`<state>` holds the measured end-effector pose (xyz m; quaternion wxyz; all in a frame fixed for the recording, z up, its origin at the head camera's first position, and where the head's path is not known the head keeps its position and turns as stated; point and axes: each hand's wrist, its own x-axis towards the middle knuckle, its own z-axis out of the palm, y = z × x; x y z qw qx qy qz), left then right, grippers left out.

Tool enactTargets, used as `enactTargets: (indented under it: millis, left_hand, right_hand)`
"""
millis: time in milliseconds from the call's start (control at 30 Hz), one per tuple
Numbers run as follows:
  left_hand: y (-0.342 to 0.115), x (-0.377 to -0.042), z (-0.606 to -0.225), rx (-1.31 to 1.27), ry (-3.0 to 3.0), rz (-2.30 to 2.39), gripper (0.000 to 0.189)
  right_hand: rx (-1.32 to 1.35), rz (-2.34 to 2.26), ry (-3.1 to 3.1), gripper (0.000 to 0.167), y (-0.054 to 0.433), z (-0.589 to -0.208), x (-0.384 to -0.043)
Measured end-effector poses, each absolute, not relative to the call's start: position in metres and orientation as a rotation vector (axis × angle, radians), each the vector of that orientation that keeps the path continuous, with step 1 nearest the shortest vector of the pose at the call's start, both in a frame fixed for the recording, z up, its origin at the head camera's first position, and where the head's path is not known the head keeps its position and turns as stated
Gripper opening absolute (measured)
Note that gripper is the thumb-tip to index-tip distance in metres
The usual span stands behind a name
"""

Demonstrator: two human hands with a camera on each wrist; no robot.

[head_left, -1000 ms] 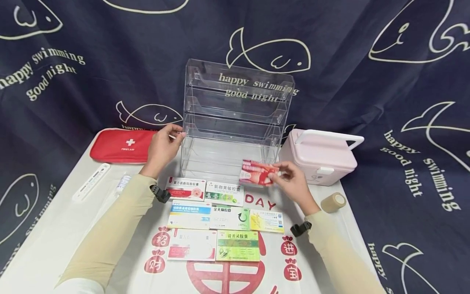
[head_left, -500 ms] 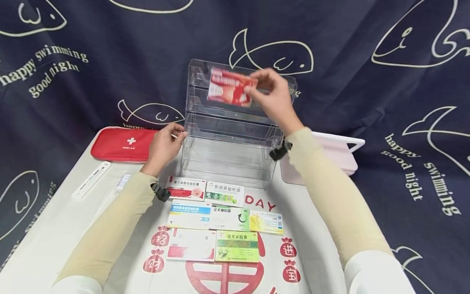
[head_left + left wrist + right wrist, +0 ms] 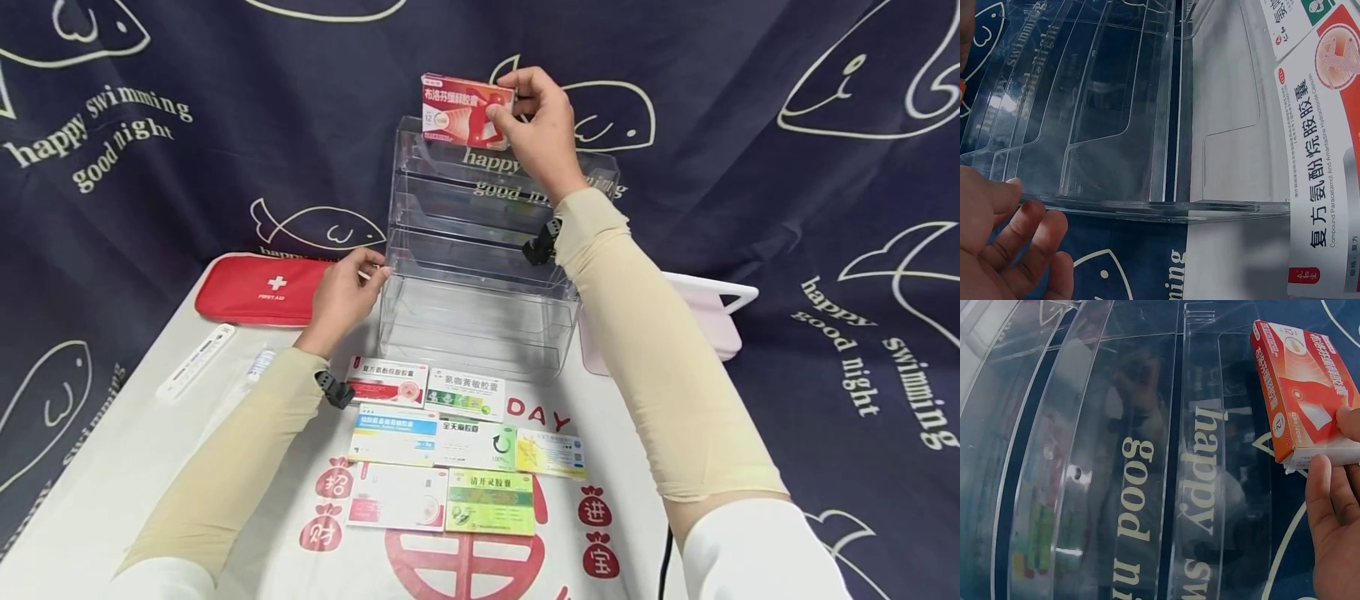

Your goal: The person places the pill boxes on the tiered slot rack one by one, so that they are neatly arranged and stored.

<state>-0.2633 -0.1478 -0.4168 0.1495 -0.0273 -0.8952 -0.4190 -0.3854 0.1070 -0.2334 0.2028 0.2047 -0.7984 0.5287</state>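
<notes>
My right hand (image 3: 546,125) pinches a red medicine box (image 3: 459,112) by its right end. The box is level with the top tier of a clear plastic tiered rack (image 3: 480,275) and overlaps its top edge in the head view. In the right wrist view the box (image 3: 1300,387) shows its front and a long side, with thumb and fingers at one end. My left hand (image 3: 345,296) pinches the left side edge of the rack, thumb and fingertips at the plastic in the left wrist view. Several medicine boxes (image 3: 472,442) lie in rows on the table before the rack.
A red first-aid pouch (image 3: 258,287) lies left of the rack, with a white test stick (image 3: 197,362) in front of it. A pale pink box with a white handle (image 3: 705,312) stands at the right, partly hidden by my right arm. A dark blue curtain (image 3: 315,125) hangs behind.
My right hand has lifted the red medicine box from low at the rack's right front up to its top edge. The left hand has stayed at the rack's side.
</notes>
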Motion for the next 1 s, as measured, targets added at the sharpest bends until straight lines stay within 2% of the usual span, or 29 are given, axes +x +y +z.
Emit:
enactTargets:
  millis: [1000]
  left_hand:
    - [-0.146, -0.263, -0.418, -0.087, -2.585, -1.195, 0.02]
  right_hand:
    - [0.649, 1.17, -2.497, 0.017, 0.105, -0.253, -0.388]
